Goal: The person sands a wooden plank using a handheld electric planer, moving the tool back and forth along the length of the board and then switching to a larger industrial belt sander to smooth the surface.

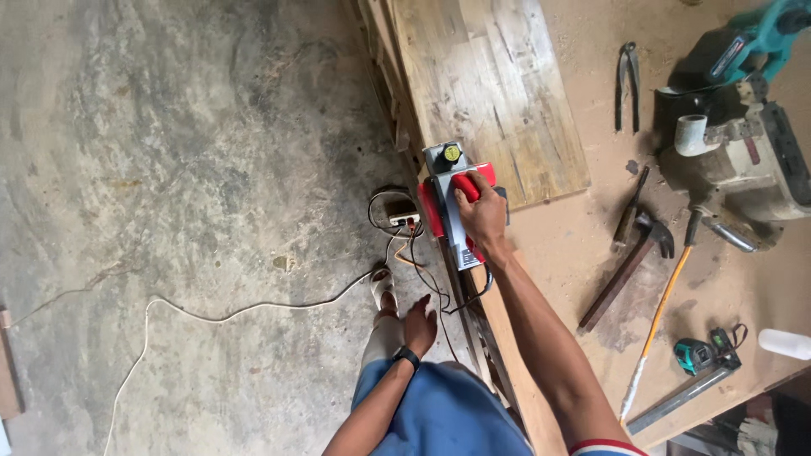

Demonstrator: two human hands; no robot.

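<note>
Your planer (449, 207), red and grey, sits on the near edge of the bench (583, 253), at the bottom left corner of the plank (490, 93). Its long axis runs away from you, roughly along the bench edge, with the grey front knob (445, 155) pointing up the picture and the rear end toward your body.

Your right hand (481, 215) lies on top of the planer, fingers wrapped tight around its red handle, so the tool is directly under your palm. That arm reaches forward almost straight, forearm slanting from lower right up to the wrist, knuckles up.

Your left hand (420, 325) hangs loose and empty beside your thigh, fingers slack, a dark watch (407, 356) on the wrist, well apart from the planer and off the bench over the floor (169, 169).

A black cord (473, 295) drops from the tool's rear toward a socket block (404, 218) on the floor, though I can't quite follow it among the tangled wires. On the bench to your right lie a hammer (629, 266), pincers (628, 84) and a tape measure (694, 355).
</note>
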